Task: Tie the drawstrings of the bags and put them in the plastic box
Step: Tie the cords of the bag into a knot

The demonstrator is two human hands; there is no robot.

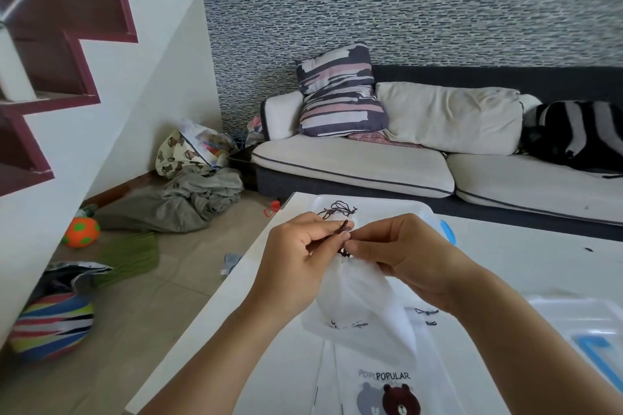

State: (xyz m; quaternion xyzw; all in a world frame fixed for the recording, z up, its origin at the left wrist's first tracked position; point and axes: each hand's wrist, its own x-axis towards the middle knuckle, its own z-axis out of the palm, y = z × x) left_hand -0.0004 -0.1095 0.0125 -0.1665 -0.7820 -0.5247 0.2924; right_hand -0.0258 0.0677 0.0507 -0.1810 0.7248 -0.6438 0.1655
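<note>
Our left hand [296, 256] is raised above the table [209, 330] with its fingers curled, pinching the dark drawstring [344, 227] between thumb and forefinger. Our right hand [401, 254] meets it from the other side, fingertips closed on the same cord just beside the left thumb. The white bag [360, 307] hangs from the cord below both hands, its neck gathered tight, its lower edge near the table surface. Flat on the table beneath it we note further bags [381, 377], the top one printed with a brown bear and the word POPULAR. Behind the hands stands the plastic box [397, 207], clear-walled, with a tangle of dark cords visible inside it. A clear lid [580, 327] with blue clips lies at the right edge of the table. A sofa [354, 165] lies beyond.
</note>
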